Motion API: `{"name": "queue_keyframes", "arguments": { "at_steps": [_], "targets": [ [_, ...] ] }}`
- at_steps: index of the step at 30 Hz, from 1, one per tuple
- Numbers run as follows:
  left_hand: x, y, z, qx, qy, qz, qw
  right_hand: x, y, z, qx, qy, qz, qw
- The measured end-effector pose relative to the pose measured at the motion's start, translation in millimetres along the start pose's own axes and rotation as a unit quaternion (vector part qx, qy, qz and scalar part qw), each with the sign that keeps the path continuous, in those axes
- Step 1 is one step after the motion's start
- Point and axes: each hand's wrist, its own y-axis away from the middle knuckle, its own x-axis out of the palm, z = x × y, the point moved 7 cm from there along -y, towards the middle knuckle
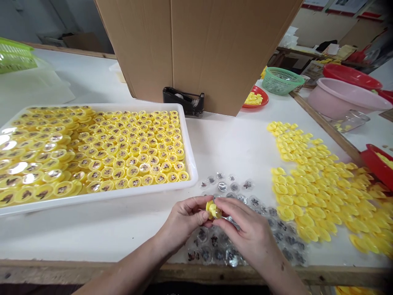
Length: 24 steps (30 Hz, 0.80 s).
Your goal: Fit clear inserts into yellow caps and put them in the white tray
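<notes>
Held item: one small yellow plastic cap (213, 209), pinched at lower centre between the left hand (181, 219) and the right hand (245, 229), both closed on it; the fingers hide much of its shape, and any insert is hard to make out. Beneath the hands: clear, glossy blister discs (211, 246) with dark printed pictures, loosely spread, partly covered and too blurred to read. At left, a white plastic tray (101, 196), cut off by the frame edge, holds packed rows of shiny yellow printed caps (132, 159). At right: loose, matte-looking yellow cap halves (313, 196) on the white table (227, 139). Behind: a corrugated cardboard box (202, 45), cut off at top, a black tape dispenser (183, 101), a green plastic basket (279, 80) and a pink basin (344, 98).
</notes>
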Motion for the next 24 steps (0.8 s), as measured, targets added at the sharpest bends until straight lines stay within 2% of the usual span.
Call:
{"name": "queue_keyframes", "arguments": {
  "at_steps": [8,15,21,24],
  "targets": [
    [-2.5,-0.7,2.2,0.002,0.005,0.007,1.000,3.2,1.2,8.0,-0.003,0.049,0.009,0.999],
    [-1.5,0.5,2.1,-0.003,-0.004,0.011,1.000,3.5,1.9,7.7,-0.006,0.040,0.018,0.999],
    [-4.3,-0.9,2.5,-0.035,-0.034,0.016,0.999,14.2,0.4,7.1,-0.007,0.032,0.025,0.999],
    [0.0,0.0,3.3,-0.019,-0.029,0.016,0.999,20.0,9.3,1.7,-0.030,0.061,0.020,0.997]
  ]
}}
